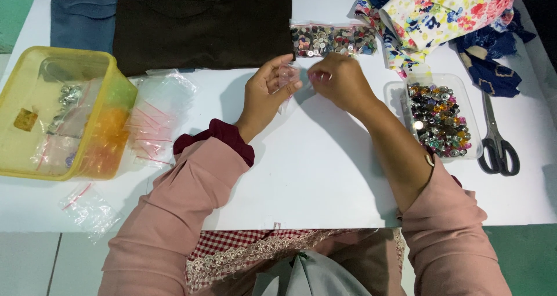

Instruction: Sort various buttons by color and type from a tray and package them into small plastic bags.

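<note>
My left hand [268,90] pinches a small clear zip bag [288,78] above the white table [313,168]. Close beside it on the right, my right hand [339,81] has its fingers curled at the bag's mouth; whether they hold anything is hidden. Just beyond both hands lie two filled clear bags of mixed buttons [333,39]. A clear plastic tray of shiny coloured buttons [440,119] stands to the right of my right forearm.
A yellow plastic tub [101,122] with small bags sits at the left, with empty zip bags [154,119] beside it and another [87,209] near the table edge. Scissors [496,139] lie at right. Brown cloth [203,20], denim [84,11] and floral fabric [447,8] lie along the back.
</note>
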